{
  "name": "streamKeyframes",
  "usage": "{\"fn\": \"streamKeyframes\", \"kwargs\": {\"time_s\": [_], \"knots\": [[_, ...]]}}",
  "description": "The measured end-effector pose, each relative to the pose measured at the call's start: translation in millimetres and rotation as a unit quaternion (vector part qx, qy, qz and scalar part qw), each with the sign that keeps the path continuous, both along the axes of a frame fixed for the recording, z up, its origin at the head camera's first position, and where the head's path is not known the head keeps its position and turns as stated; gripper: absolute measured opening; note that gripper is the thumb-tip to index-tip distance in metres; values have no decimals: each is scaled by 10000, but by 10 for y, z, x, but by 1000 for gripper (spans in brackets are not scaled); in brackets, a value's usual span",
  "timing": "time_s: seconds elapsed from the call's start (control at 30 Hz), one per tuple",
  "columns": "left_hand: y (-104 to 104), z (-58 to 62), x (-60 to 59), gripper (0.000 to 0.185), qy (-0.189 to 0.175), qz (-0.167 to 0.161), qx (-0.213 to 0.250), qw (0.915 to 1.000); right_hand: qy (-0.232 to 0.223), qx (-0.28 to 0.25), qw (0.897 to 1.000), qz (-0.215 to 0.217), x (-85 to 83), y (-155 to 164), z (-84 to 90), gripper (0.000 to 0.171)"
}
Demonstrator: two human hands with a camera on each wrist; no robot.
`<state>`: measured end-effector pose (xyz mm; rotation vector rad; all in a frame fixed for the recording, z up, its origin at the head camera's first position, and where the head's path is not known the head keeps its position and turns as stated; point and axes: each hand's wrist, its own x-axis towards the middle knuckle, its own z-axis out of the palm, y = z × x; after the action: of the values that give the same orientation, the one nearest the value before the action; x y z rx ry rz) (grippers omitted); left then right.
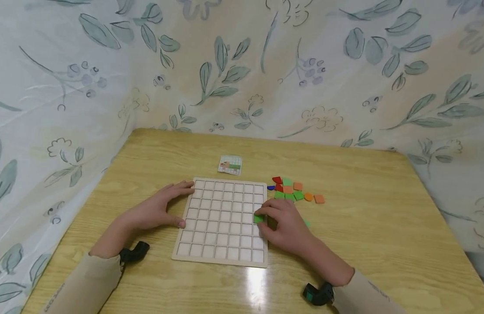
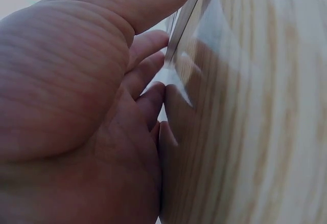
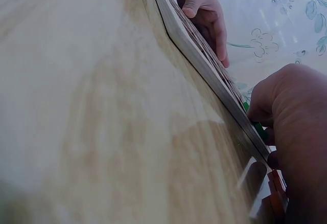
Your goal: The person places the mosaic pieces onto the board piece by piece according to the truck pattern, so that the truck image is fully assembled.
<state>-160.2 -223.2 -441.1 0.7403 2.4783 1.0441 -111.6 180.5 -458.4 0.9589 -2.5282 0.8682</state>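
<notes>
- The board — a pale wooden grid of square cells — lies flat on the surface, and everything else is placed from it.
- The left hand rests at the board's left edge, fingers straight and relaxed: fingertips touch the top left corner, the thumb lies against the edge lower down. Its grip holds nothing.
- The right hand sits at the board's right edge, its fingers curled round a green tile — a narrow pinch. The tile is over a cell in the rightmost column, about halfway down; whether it is fully seated in the cell cannot be told.
- Just beyond the board's upper right corner lies a heap of tiles in red, green and orange, with one blue piece at its near side; the right hand covers the space between heap and board edge.
- A small card lies just behind the board's far edge, apart from it.
- Leaf-patterned cloth rises behind and beside the surface.
- In the right wrist view the board's edge cuts across, hiding its cells.
</notes>
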Motion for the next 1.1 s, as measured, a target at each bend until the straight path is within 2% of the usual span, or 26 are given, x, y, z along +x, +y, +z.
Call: {"fn": "streamKeyframes", "kwargs": {"time_s": [0.4,0.67,0.87,1.1], "knots": [[-6,24,-12,90,-37,10,42,10000,-33,-23,10000,33,-3,4,36,18],[-12,27,-5,91,-200,78,50,9998,-12,-166,9999,5,6,17,14,19],[-8,27,-22,91,-289,88,56,9995,-40,-268,9993,-247,-30,120,58,21],[-13,30,-26,92,-295,135,14,9995,-12,-190,9963,-837,-208,493,71,23]]}}
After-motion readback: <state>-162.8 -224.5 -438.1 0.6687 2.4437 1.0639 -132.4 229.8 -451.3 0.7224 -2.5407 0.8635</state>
